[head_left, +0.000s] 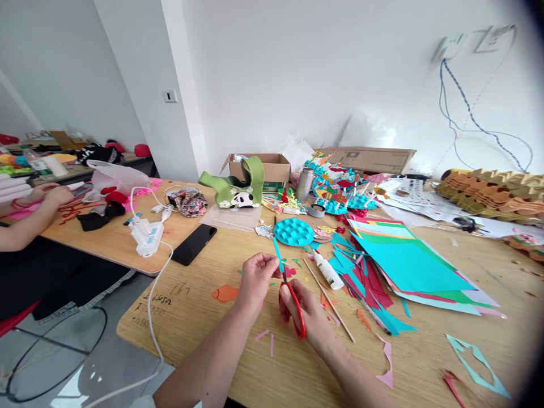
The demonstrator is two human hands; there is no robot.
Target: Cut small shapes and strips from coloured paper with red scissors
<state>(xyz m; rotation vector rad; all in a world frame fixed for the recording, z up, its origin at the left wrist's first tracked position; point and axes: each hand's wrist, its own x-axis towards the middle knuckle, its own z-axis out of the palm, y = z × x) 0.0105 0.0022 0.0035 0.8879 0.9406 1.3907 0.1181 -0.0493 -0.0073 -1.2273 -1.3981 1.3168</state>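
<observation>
Right now your left hand (pixel 257 277) is pinching a teal paper strip (pixel 277 255) between thumb and fingertips, just left of the glue bottle (pixel 328 271), and the strip slants up and away from you. Your right hand (pixel 308 317), on the near side of the glue bottle, has its fingers closed through the red handles of the scissors (pixel 295 309), with the blades aimed up at the strip's lower end.

Watch that spot. The blades meet the paper very close to your left fingertips, so a hasty snip could, I'd judge, nick a finger. The strip looks thin and floppy. Held at one end only, it could bend off the blades and the cut run crooked. A wooden stick (pixel 329 300) lies slanting just beside the glue bottle, near your right wrist, and a nudge might roll either of them into the scraps.

The blade tips are mostly lost between your two hands, so I can't tell whether they are parted or already biting the paper. Beyond the glue bottle sits a teal folded disc (pixel 293 231), and to its right a stack of coloured sheets (pixel 408 266) whose lower layers are covered. Far to the left of the glue bottle, another person's hand (pixel 55 195) rests on the next table, its arm cut off by the picture's edge.
</observation>
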